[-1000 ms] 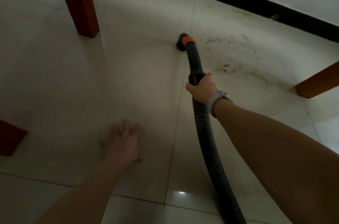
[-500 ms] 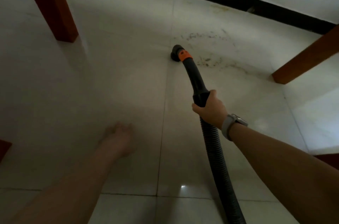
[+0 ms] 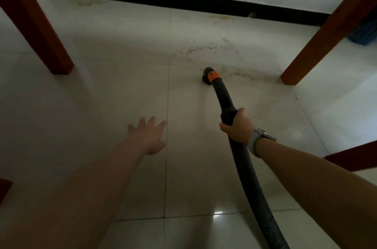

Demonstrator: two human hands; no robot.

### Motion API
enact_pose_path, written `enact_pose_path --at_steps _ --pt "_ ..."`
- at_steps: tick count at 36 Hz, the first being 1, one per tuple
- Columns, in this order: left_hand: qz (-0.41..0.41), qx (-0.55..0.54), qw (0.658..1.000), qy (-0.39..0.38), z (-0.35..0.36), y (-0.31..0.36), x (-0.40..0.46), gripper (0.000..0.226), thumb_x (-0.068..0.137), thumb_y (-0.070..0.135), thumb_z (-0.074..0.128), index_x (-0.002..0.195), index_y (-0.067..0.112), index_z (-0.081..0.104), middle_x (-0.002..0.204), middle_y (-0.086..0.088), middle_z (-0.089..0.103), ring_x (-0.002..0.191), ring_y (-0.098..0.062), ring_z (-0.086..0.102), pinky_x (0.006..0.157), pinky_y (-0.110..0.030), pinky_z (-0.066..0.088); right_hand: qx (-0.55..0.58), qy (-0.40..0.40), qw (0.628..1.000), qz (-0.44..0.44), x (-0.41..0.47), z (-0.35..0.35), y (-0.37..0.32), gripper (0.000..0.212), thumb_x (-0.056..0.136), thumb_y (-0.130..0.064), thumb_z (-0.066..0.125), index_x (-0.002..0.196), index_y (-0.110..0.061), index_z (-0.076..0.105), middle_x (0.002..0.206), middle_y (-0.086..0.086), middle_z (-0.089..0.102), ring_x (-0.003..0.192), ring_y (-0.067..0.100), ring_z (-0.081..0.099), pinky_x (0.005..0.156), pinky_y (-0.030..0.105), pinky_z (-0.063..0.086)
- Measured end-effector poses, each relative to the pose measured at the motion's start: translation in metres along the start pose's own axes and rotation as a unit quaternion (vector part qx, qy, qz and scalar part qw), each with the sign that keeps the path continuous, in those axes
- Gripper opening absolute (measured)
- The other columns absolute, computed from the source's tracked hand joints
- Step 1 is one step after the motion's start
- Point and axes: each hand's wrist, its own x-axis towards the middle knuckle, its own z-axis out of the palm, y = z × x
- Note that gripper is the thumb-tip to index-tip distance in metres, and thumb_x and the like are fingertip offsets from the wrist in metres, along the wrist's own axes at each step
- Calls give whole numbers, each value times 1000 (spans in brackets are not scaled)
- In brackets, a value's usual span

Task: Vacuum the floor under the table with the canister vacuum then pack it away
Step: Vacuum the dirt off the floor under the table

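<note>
Gripping the black handle tube [image 3: 225, 100] with my right hand [image 3: 237, 128], I have my fingers wrapped around it just above where the ribbed hose [image 3: 251, 183] begins, thumb side toward the nozzle. A pale watch [image 3: 260, 139] sits on that wrist. The tube runs forward and slightly left from my grip to an orange collar [image 3: 213, 76], and beyond it the small dark nozzle head [image 3: 206, 75] meets the floor [image 3: 122, 95]. The hose trails back from my hand, past my forearm, and leaves the bottom edge of the view; the canister itself is out of sight.

My left hand [image 3: 149, 136] holds nothing: its fingers are spread wide and straight, palm down against the pale tiles just left of a grout line.

A scatter of dirt marks [image 3: 206, 49] lies on the tiles just beyond the nozzle, toward the wall. Two reddish-brown wooden legs stand on the floor, one at far left [image 3: 38, 30] and one at right [image 3: 318, 40], with the nozzle between them and nearer the right one. A black skirting strip [image 3: 183, 3] runs along the foot of the white wall behind.
</note>
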Motion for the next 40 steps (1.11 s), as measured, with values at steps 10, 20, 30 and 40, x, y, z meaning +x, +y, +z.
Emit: enact_pose_path --at_steps 10,20,30,40 --pt "-44 -62 997 33 19 12 -21 68 99 46 37 152 30 -2 160 -1 -10 147 -31 -2 115 -55 16 37 -65 996 -57 21 7 -32 58 87 -28 65 126 -4 30 119 18 54 103 34 58 79 39 48" --pt "-42 -68 995 66 29 26 -20 65 99 44 37 152 30 1 161 -1 -6 147 -31 1 115 -55 16 48 -10 998 -40 1 13 27 51 86 -27 67 119 -4 35 113 17 56 93 33 61 75 41 54" --pt "68 -328 930 151 20 100 -1 53 100 29 43 148 9 30 150 -14 33 137 -26 34 111 -30 26 107 2 994 -31 -34 -4 61 61 85 -31 67 127 -4 32 119 16 55 101 33 59 77 37 52" --pt "40 -632 772 51 -12 155 20 57 101 39 37 149 10 26 136 -6 47 117 -25 53 98 -43 47 194 -50 978 -51 -91 26 69 34 90 -27 60 111 -4 47 90 11 59 72 21 56 61 31 45"
